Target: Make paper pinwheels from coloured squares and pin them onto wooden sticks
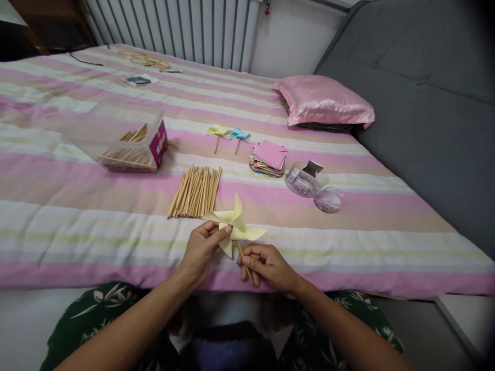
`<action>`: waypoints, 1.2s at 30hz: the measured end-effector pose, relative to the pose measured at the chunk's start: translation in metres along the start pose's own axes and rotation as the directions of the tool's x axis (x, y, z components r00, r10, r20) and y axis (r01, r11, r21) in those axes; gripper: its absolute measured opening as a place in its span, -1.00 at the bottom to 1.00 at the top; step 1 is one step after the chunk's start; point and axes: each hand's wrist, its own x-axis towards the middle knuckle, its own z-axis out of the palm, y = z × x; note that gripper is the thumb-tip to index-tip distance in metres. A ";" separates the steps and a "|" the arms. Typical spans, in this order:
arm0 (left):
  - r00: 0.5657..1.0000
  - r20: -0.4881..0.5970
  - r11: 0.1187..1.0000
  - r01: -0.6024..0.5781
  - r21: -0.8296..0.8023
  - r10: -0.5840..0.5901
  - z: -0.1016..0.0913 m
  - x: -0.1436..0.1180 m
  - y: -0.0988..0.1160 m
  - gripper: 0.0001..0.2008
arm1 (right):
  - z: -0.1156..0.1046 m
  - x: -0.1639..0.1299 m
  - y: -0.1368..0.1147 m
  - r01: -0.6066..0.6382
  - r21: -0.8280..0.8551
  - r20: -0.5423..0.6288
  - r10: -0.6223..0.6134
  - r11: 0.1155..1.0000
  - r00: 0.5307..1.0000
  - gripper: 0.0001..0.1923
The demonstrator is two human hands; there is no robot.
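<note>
Both hands were near the camera, above the near edge of the striped blanket. On the left, the left hand had its thumb and fingers closed on the centre of a yellow paper pinwheel. Beside it, the right hand had its fingers curled shut around the lower part of the wooden stick under the pinwheel. How the paper was joined to the stick, I could not tell, because the left fingertips covered that place.

Several risks were possible from this position. The paper looked thin, so a strong pinch could crease a blade or tear the middle. If the left fingers let go too soon, the wheel could slip off the stick and fall on the blanket. If a pin was used there, it could prick a fingertip.

Farther away lay a bundle of sticks, and a plastic box with more sticks was to the far left. Two finished pinwheels, a pile of coloured paper and two small clear jars were to the right. A careless forearm could scatter the bundle.
</note>
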 end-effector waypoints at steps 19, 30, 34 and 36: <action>0.998 -0.024 0.999 -0.050 0.008 0.050 0.001 -0.001 -0.003 -0.82 | 0.000 -0.001 0.000 -0.005 -0.010 0.021 0.005 1.000 1.000 -0.74; 0.983 -0.156 0.994 -0.102 -0.030 0.097 0.000 0.003 0.009 -0.75 | 0.001 -0.001 0.000 -0.053 -0.056 -0.021 0.052 0.997 0.998 -0.72; 0.962 -0.216 0.986 -0.168 0.008 0.166 -0.004 0.007 0.016 -0.81 | 0.001 0.000 0.003 -0.063 -0.048 -0.044 0.061 0.997 0.997 -0.73; 0.957 -0.225 0.983 -0.184 0.013 0.182 -0.005 0.008 0.018 -0.84 | 0.001 0.000 0.004 -0.066 -0.048 -0.052 0.064 0.997 0.997 -0.75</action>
